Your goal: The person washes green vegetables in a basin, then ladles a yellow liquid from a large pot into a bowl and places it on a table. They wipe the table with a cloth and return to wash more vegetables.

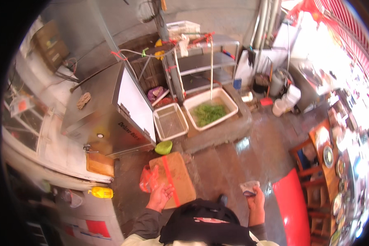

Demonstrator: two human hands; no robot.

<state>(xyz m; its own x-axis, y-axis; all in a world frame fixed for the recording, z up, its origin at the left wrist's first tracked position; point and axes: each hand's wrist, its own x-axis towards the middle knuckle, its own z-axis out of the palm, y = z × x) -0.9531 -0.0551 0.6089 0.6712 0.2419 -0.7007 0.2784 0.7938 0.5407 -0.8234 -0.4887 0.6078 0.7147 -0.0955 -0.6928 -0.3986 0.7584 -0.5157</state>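
Note:
My right hand (256,201) holds a pale knitted cloth item (249,185), apparently a work glove, with a dark blue edge. On the other side of my body, my left hand (160,196) is raised with its palm turned up and fingers spread, nothing in it. Under and beyond that hand lies a brown, cardboard-like board (180,172) crossed by a red strip. A red plastic bag (149,178) is at the board's left edge, close to my left fingertips; whether they touch it I cannot tell.
Ahead, a white tub (189,104) holds leafy greens (210,112) in water, beside a white crate (171,135). A green basin (164,148) sits below. Left stands a steel cabinet (107,123); right, a wooden table (333,181) carries several dishes. The tiled floor (221,166) looks wet.

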